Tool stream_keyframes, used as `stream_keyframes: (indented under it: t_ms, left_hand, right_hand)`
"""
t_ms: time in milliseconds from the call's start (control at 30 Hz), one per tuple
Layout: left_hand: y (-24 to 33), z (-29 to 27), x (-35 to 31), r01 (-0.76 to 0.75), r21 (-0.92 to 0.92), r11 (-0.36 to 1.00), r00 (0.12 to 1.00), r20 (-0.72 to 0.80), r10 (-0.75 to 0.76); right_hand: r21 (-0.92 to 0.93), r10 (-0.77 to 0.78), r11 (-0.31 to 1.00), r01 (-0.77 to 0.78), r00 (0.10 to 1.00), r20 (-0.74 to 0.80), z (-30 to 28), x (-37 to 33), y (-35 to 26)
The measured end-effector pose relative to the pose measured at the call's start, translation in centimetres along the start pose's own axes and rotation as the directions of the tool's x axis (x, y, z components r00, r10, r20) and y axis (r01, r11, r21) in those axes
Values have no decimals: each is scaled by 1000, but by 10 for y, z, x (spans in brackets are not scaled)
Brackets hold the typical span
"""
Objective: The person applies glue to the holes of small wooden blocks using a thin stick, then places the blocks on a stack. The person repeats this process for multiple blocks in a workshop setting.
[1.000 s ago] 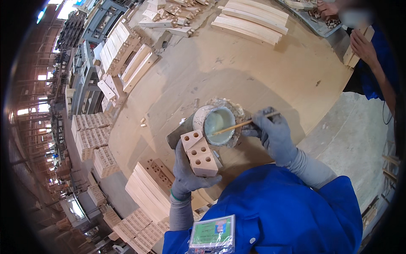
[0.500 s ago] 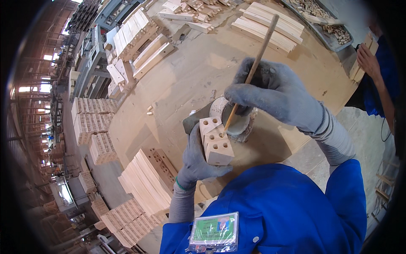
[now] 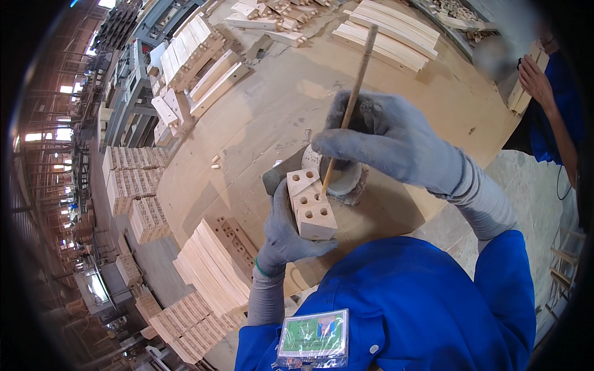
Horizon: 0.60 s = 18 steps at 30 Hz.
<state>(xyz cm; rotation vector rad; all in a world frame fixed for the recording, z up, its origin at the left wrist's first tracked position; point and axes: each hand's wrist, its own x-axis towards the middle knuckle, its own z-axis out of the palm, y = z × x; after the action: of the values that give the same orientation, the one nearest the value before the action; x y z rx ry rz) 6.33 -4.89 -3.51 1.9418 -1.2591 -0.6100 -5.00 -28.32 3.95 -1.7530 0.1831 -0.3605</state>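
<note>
My left hand (image 3: 281, 235), in a grey glove, is closed around a bundle of pale wooden pieces (image 3: 317, 230). Their ends face up and show pairs of drilled holes. Pinched in my gloved right hand (image 3: 387, 142) is a long thin wooden stick (image 3: 361, 71). It slants down to the left, and its lower tip is at a hole in the middle piece's end; whether it is inside the hole I cannot tell. Just behind the bundle, partly under my right hand, stands a round pot (image 3: 357, 196) with a crusted rim and something whitish inside.
Stacked wooden pieces (image 3: 213, 266) lie left of my left arm. More wooden bars (image 3: 390, 34) and loose pieces lie along the table's (image 3: 260, 117) far side. Two small dowels (image 3: 215, 162) rest on it. At the right, another person's hand (image 3: 537, 80) holds a wooden piece.
My right hand and the stick have shifted slightly left. The stick's tip stays at the middle piece's end, and my left hand keeps its hold on the bundle.
</note>
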Motion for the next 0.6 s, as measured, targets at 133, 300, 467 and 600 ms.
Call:
stream_keyframes:
  t_ms: [133,300,467,600]
  left_hand:
    - [-5,3,-2,0,-14,1000,1000,-31,0]
    - [-4,3,2,-67,13,998,996,-56,68]
    - [-1,4,3,-7,-145,989,999,-54,-1]
    - [7,0,4,20,-141,990,998,-48,-27]
  right_hand:
    - [81,1,997,0,1000,-12,1,-1,1]
    - [241,146,961,-136,989,-24,1,-4,-19]
    - [345,161,923,-170,985,53,3,5,-25]
    - [207,196,956,-205,978,64,15,14,-18]
